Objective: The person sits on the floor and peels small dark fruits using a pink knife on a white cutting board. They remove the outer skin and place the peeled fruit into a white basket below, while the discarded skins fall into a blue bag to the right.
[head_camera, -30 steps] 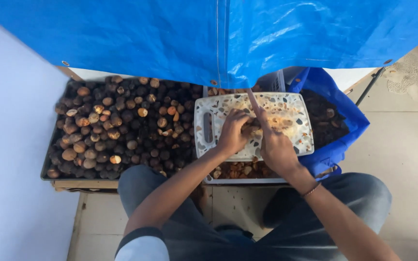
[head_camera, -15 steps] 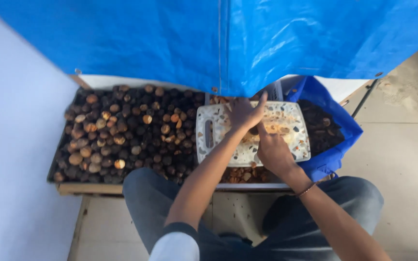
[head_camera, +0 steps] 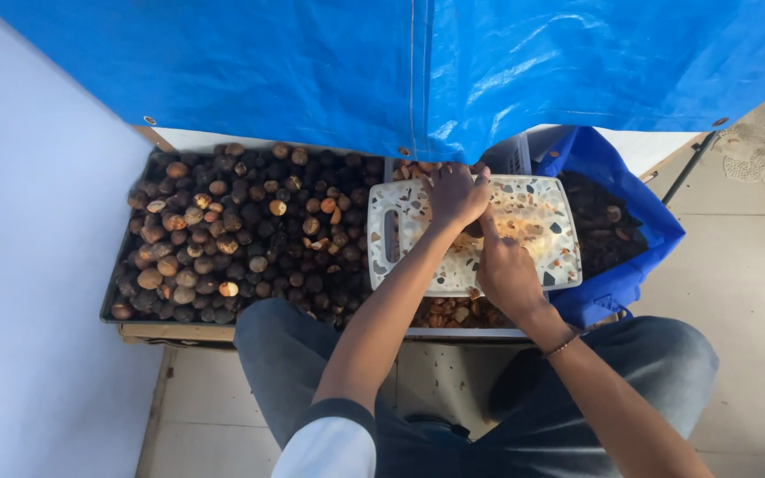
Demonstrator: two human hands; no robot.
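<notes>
Seated person, dark trousers, knees at the bottom of the head view, both forearms reaching forward over a tiled floor (head_camera: 754,292). Thin bracelet (head_camera: 562,346) on the right wrist. Right hand (head_camera: 508,270) rests on the near half of a white speckled cutting board (head_camera: 542,232), fingers curled together, index finger stretched forward along the board; cannot tell whether it grips anything underneath. Left hand (head_camera: 455,195) sits just beyond it at the board's far edge, fingers bent down and closed over something small and dark; the item itself is too hidden to identify. The two hands are nearly touching. Board has a slot handle on its left end and orange-brown stains on the right half. It lies across a white tub (head_camera: 467,334) holding cut brownish pieces (head_camera: 453,312). Left of the board: a wide tray (head_camera: 135,329) heaped with dark round nuts (head_camera: 241,235), some lighter tan ones mixed in. Right of the board: a blue bag (head_camera: 617,288), open, filled with dark husk-like bits. Farthest: blue tarp (head_camera: 400,71) hanging over the back of everything, eyelets along its lower hem. White wall (head_camera: 28,265) on the left.
</notes>
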